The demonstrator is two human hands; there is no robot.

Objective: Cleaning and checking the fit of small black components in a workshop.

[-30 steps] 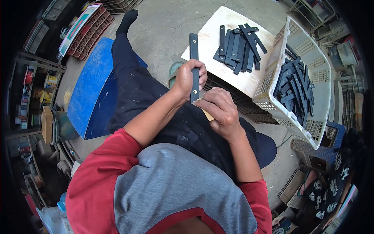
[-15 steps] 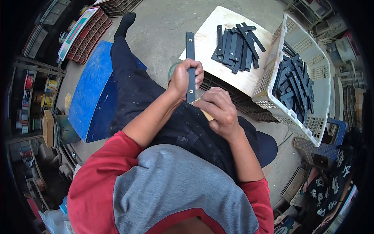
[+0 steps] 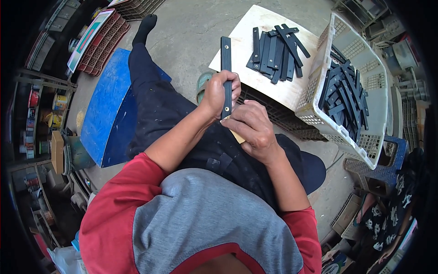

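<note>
The left hand (image 3: 221,95) grips a long, flat black strip (image 3: 226,59); the right hand (image 3: 253,129) pinches a flat, pale-yellow piece (image 3: 237,136) near the strip's near end.

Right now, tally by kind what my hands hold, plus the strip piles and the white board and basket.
Black strip, in left hand: 1
Yellowish piece, in right hand: 1
White board: 1
White basket: 1
Strip piles, board pile and basket pile: 2
Total: 6
Single strips in the piles overlap too much to count.
</note>
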